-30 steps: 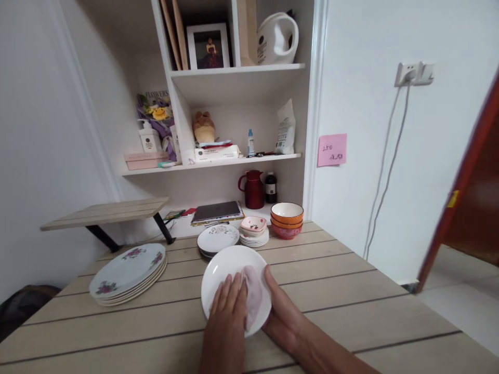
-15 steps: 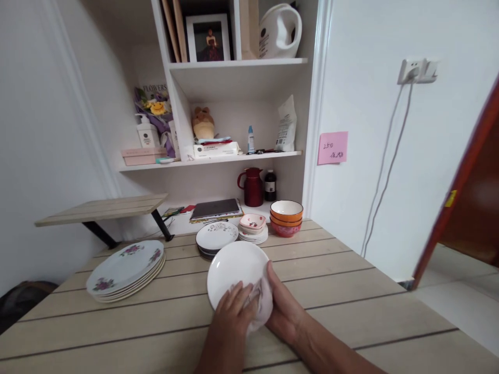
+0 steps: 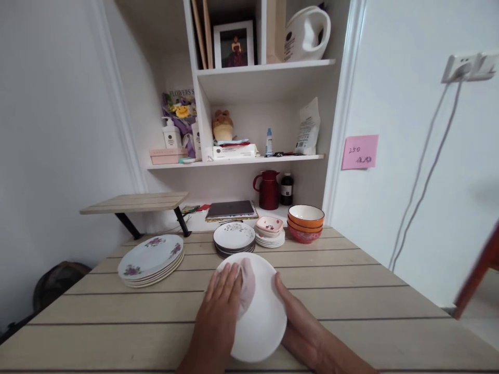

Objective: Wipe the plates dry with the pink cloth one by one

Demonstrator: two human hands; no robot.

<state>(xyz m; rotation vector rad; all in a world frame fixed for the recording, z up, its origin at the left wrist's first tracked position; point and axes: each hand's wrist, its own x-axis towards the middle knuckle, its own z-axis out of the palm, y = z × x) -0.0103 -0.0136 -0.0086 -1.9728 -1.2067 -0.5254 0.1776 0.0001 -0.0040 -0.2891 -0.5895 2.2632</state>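
A round white plate [image 3: 267, 322] is tilted towards me above the wooden table. My right hand [image 3: 302, 324] grips its right edge, thumb on the rim and the other fingers out of sight underneath. On the plate's upper left, my left hand [image 3: 221, 301] presses a pale pink cloth [image 3: 247, 288] against the surface. Its fingers lie close together over the cloth, part of which shows beside them. Just beyond the plate is a stack of dark-rimmed plates [image 3: 234, 236] with a floral print on top.
Oval flowered plates [image 3: 150, 257] are stacked at left, near a small raised shelf [image 3: 136, 201]. Small saucers [image 3: 271, 239] carry a pink square dish [image 3: 270, 224]. Orange and red bowls [image 3: 306, 221] stand right of them. A red jug [image 3: 268, 189] and laptop [image 3: 230, 209] are behind.
My left hand has slid the cloth from the plate's lower right to its upper left. The plate sits lower and further right in view, and the camera has turned left.
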